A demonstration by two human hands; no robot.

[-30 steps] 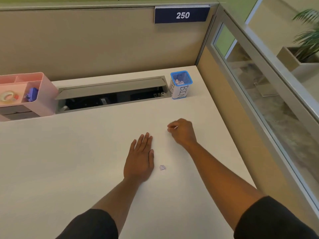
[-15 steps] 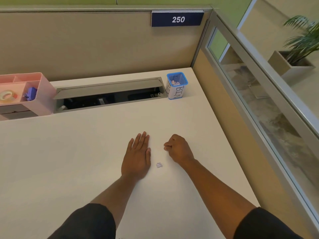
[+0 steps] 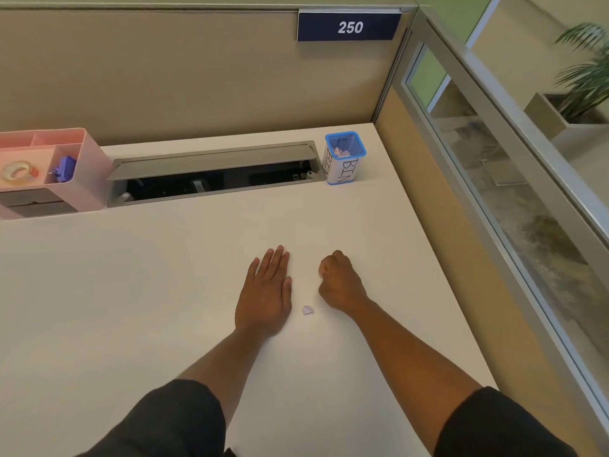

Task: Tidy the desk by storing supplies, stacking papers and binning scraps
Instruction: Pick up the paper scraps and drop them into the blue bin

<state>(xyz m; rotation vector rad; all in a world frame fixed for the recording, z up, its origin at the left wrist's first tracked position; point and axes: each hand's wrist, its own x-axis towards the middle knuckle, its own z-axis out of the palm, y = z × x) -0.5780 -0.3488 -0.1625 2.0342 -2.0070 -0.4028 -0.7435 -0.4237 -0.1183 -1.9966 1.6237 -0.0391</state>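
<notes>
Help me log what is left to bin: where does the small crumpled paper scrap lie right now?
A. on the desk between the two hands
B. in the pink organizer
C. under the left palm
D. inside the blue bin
A: the paper scrap lies bare on the desk, between the flat left hand and the fisted right hand.

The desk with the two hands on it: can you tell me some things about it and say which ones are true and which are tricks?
1. The left hand lies flat, palm down, on the white desk. True.
2. The small crumpled white paper scrap is inside the blue mesh cup labelled BIN. False: it lies on the desk between the two hands.
3. The right hand is closed in a fist. True.
4. The blue mesh cup stands at the near edge of the desk. False: it stands at the far right corner, beside the grey cable tray.
5. A roll of clear tape sits in the pink plastic organiser. True.
</notes>
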